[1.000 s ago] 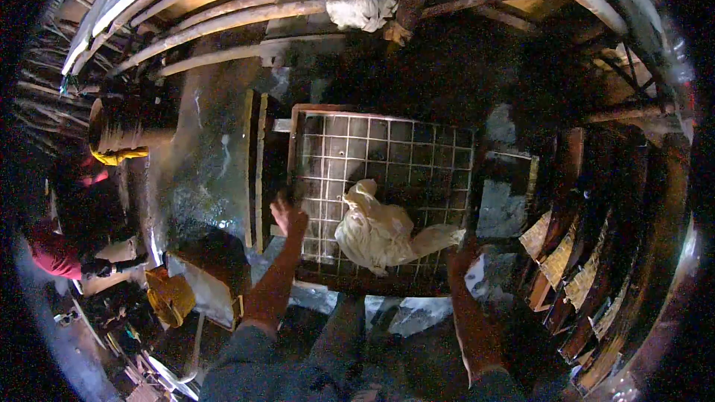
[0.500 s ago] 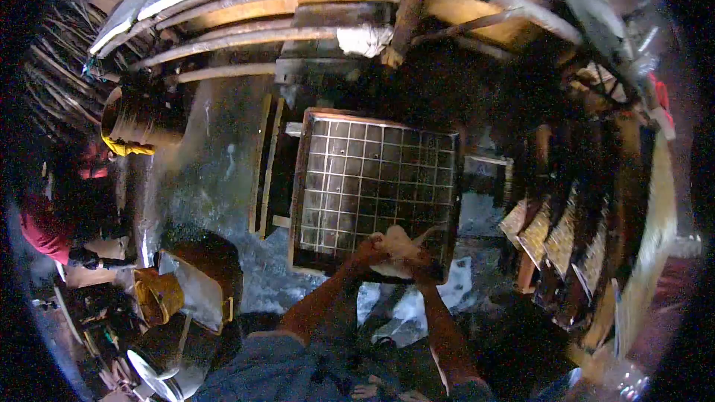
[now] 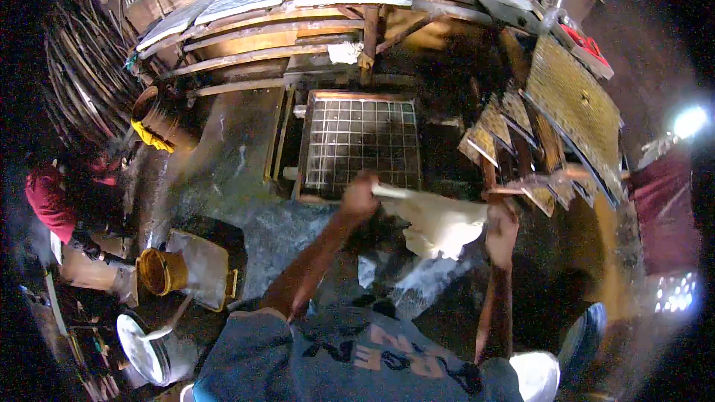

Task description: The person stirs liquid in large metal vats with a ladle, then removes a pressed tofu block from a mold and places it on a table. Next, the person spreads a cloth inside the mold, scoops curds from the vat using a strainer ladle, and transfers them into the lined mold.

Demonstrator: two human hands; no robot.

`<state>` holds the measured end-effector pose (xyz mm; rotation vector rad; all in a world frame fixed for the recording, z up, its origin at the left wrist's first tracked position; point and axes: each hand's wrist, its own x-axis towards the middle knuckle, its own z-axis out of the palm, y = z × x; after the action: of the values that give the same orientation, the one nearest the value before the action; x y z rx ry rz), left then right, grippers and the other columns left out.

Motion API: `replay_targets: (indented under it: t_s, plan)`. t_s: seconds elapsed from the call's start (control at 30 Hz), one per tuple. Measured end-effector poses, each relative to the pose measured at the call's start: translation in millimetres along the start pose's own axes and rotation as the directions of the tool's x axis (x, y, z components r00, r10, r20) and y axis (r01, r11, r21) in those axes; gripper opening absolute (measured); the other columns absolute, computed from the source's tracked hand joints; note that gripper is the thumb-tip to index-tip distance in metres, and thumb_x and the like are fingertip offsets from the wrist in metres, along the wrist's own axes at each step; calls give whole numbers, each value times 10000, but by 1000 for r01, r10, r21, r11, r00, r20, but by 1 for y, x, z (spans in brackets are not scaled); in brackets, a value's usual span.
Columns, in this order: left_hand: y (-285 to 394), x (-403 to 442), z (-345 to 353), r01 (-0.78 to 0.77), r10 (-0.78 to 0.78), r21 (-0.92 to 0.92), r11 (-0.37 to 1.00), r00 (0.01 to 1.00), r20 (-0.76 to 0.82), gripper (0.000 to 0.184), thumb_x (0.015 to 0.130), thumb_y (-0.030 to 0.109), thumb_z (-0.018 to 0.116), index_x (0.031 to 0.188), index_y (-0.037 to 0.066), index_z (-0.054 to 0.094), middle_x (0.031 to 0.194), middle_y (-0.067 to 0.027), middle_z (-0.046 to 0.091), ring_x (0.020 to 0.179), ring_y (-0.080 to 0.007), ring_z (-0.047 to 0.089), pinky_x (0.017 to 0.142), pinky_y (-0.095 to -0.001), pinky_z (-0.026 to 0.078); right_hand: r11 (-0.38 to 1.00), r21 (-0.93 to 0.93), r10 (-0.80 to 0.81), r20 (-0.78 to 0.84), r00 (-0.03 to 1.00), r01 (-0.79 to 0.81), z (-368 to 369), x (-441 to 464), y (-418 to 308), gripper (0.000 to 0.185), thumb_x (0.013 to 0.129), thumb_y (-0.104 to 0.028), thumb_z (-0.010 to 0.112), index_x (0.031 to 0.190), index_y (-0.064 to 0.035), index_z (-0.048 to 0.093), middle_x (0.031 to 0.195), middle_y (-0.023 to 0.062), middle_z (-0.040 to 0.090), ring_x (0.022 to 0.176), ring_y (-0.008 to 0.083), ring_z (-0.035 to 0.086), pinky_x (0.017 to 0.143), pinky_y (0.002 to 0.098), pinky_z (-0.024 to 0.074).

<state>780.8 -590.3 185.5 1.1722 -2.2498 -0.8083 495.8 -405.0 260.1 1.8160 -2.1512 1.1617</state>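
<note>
The biggest thing was the square wooden frame (image 3: 304,160) with a white grid inside its four edges. The white cloth (image 3: 443,227) was up in the air, on the near side of the frame's near edge, by the near right corner. It was pulled out between two hands, with its middle sagging and crumpled. It looked soft and light, so it would bend, fold and flop, and not break. I could not tell if it was wet and slippery. The best places to hold it seemed to be its two far ends, to keep it spread.

A brown barrel (image 3: 167,123) leaned well past the frame's left edge; I could not see what it held. The white bucket (image 3: 160,361) had a pale top, maybe a lid or maybe stuff inside. The yellow bucket (image 3: 177,272) was dark inside, so its insides were hard to tell. A yellow rag (image 3: 151,136) hung by the barrel's rim.

The left hand (image 3: 360,195) gripped one end of the white cloth, and the right hand (image 3: 503,234) gripped the other.
</note>
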Motion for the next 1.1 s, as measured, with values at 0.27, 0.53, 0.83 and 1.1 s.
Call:
replay_targets:
  t_s: [0.27,0.53,0.83,1.1]
  plan:
    - [105,-32,-116,-117,26,-526,843,984,-177,156,757,-26,613,795,26,472,738,-35,541,707,-91,496,617,-241,408,923,384,134,-317,939,-2,-69,27,-98,227,921,-218,477,874,-7,544,747,4,525,703,102,443,666,235,392]
    - [92,-59,-177,-125,-11,-892,433,990,-144,232,837,35,547,1068,43,551,900,15,592,875,-83,532,787,-238,420,882,390,-278,-26,960,266,-146,34,-193,250,702,34,619,932,-49,567,846,36,600,792,128,580,686,260,475]
    - [188,-151,-250,-692,617,-262,673,720,-318,696,637,262,742,1212,25,429,1081,-145,540,979,-236,540,851,-338,422,956,77,-280,-35,959,282,-90,56,-365,253,741,-272,699,723,-37,608,599,137,582,519,285,588,504,364,461]
    - [95,-143,-321,-275,214,-759,590,960,-181,152,750,-21,534,879,-4,613,749,-20,618,715,-110,573,677,-259,472,894,277,-426,280,860,352,-47,35,-375,241,671,-130,756,813,-18,597,631,64,588,539,113,534,511,282,432]
